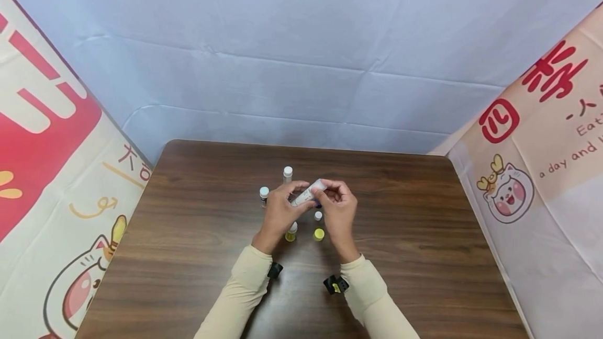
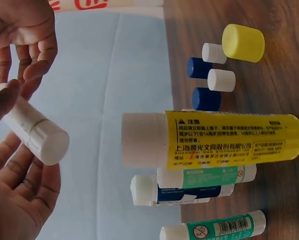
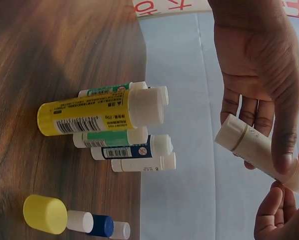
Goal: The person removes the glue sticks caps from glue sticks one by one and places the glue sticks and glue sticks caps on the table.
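Observation:
A white glue stick [image 1: 306, 194] is held slanted above the table between both hands. My left hand [image 1: 278, 211] grips its lower-left part, thumb laid along the barrel and fingers behind, as the right wrist view shows. At the other end my right hand [image 1: 339, 205] pinches it between thumb and fingers. Below stand several glue sticks: a large yellow one [image 2: 234, 137], green ones [image 2: 219, 176] [image 2: 227, 230], a dark blue one [image 3: 124, 151] and a white one [image 3: 139, 163]. Their upper ends are white.
Beside the sticks, a row of loose caps runs away from me: a yellow cap [image 2: 243, 43], white caps [image 2: 221, 80] and blue caps [image 2: 206, 99]. The wooden table [image 1: 188, 255] meets a pale cloth backdrop [image 1: 282, 93], with printed cloth panels [image 1: 556, 187] along both sides.

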Available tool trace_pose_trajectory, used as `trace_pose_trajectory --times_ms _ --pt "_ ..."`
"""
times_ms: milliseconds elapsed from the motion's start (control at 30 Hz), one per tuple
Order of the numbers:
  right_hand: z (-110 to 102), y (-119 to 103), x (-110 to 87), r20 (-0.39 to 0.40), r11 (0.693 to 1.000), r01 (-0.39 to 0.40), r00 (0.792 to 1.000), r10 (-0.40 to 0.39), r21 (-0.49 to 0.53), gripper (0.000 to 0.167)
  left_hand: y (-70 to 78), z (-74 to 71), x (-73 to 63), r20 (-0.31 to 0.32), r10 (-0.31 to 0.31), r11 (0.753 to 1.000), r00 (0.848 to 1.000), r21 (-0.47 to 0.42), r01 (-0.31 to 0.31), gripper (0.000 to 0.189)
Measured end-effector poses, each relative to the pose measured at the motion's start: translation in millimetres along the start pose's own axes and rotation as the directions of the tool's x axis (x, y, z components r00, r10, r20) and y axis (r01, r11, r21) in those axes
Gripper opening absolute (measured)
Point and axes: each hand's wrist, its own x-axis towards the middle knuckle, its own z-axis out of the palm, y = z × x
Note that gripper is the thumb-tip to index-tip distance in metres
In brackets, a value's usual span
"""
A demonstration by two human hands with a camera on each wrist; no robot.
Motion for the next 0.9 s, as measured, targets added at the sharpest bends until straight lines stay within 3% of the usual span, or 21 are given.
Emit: trace_pose_trajectory --times_ms 400,700,900 --pt "2 0 -0.2 0.027 1.0 0.0 1.0 0.001 -0.024 0.021 1.0 -1.3 -0.1 -0.056 0.03 0.989 0.998 0.144 -0.022 0.03" --pt "-9 22 12.6 0.048 0.999 0.034 0.998 -0.034 0.018 0.023 -1.3 -5.0 -0.4 -0.048 0.004 0.991 0.999 0.131 0.002 0.03" --pt "-14 22 17.0 0.037 0.998 0.051 0.998 -0.052 0.045 0.028 -3.9 -8.4 1.9 -0.088 0.003 0.996 0.996 0.089 0.005 0.032"
